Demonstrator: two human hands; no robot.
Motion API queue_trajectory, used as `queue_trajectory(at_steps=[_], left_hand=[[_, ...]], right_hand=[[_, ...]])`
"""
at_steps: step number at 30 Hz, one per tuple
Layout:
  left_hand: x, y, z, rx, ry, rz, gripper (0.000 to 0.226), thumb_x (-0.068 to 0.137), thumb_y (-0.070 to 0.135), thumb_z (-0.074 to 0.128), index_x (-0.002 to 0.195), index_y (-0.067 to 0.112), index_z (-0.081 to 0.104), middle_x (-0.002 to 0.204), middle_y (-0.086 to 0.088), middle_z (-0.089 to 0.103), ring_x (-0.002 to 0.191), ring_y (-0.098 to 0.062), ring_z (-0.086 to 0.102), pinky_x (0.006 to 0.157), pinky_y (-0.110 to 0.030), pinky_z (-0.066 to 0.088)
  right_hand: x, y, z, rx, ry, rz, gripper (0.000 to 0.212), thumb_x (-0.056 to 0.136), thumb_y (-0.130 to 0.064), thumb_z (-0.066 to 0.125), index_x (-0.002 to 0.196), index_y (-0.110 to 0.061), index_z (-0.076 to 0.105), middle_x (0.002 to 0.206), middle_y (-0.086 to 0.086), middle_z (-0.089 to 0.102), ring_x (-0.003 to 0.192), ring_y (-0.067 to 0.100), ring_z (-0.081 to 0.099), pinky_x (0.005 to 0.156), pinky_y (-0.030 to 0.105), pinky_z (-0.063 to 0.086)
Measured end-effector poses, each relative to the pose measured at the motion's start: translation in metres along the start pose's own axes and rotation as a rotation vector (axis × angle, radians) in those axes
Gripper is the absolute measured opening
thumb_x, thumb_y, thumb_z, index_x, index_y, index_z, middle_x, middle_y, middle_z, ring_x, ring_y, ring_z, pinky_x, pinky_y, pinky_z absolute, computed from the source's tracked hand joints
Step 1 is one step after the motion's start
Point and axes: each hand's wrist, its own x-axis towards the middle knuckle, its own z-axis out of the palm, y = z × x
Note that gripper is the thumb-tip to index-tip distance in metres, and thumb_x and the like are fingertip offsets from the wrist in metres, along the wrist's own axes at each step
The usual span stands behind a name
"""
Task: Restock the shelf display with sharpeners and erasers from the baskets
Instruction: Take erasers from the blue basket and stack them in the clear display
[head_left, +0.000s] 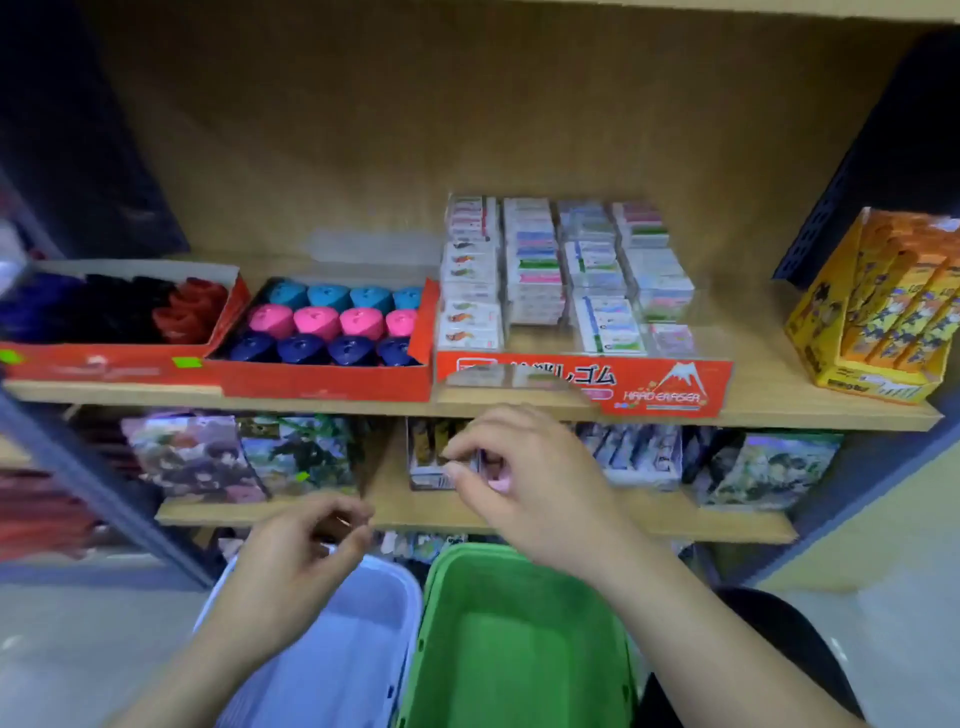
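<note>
My right hand (524, 488) hovers above the green basket (519, 649), in front of the lower shelf. Its thumb and fingers pinch a small pinkish piece that looks like an eraser (496, 484), though it is blurred. My left hand (306, 556) is over the pale blue basket (332, 670) with its fingers curled toward the thumb, and whether it holds anything is unclear. On the upper shelf a red box of triangular sharpeners (332, 325) holds teal, pink and navy rows. To its right is the red eraser display box (582, 291) with stacked wrapped erasers.
Another red box (111, 312) with dark and red items stands at the far left of the upper shelf (779, 364). A yellow-orange carton (878, 306) stands at its right end. Picture-covered boxes (234, 457) line the lower shelf. Both baskets look bare inside.
</note>
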Motion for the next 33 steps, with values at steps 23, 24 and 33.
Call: queue_trajectory(at_steps=[23, 24, 33], left_hand=[[-0.120, -0.352, 0.155, 0.131, -0.694, -0.711, 0.071, 0.081, 0.019, 0.083, 0.143, 0.015, 0.050, 0.140, -0.008, 0.052, 0.119, -0.031, 0.060, 0.085, -0.030, 0.048], [-0.120, -0.357, 0.164, 0.130, -0.714, -0.713, 0.068, 0.081, 0.019, 0.082, 0.141, 0.015, 0.052, 0.138, -0.009, 0.052, 0.119, -0.031, 0.059, 0.087, -0.034, 0.051], [-0.137, -0.382, 0.198, 0.148, -0.834, -0.724, 0.049, 0.072, 0.003, 0.075, 0.118, 0.016, 0.060, 0.105, -0.004, 0.062, 0.089, -0.016, 0.053, 0.070, -0.021, 0.039]], right_hand=[[-0.101, 0.048, 0.366, -0.283, -0.636, -0.013, 0.028, 0.084, -0.049, 0.053, 0.089, -0.029, 0.071, 0.083, -0.008, 0.069, 0.080, 0.022, 0.066, 0.076, 0.035, 0.043], [-0.101, 0.048, 0.366, -0.289, -0.619, -0.020, 0.026, 0.084, -0.049, 0.054, 0.088, -0.028, 0.070, 0.082, -0.007, 0.068, 0.079, 0.023, 0.066, 0.075, 0.035, 0.043], [-0.103, 0.046, 0.366, -0.242, -0.540, -0.003, 0.025, 0.085, -0.046, 0.052, 0.084, -0.028, 0.070, 0.076, -0.008, 0.066, 0.071, 0.022, 0.063, 0.073, 0.035, 0.041]])
